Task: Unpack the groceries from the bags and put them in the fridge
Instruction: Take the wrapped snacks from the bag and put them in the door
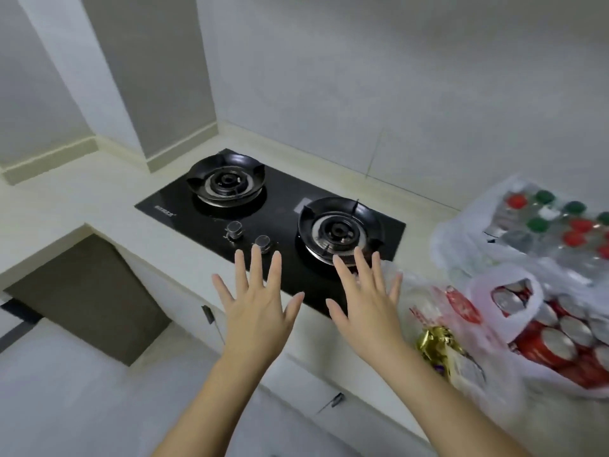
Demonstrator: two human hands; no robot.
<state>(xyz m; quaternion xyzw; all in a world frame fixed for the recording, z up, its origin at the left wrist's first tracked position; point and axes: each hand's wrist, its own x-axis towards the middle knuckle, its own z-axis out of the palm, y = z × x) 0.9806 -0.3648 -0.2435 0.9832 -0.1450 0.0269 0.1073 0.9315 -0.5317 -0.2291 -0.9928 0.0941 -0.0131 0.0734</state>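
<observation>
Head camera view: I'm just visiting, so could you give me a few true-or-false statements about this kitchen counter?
1. The left hand and right hand are spread open, holding nothing. True.
2. A pot sits on the gas stove. False: both burners are bare.
3. The bag of red cans lies right of the stove. True.
4. The bottles in the far bag have blue caps. False: their caps are red and green.
</observation>
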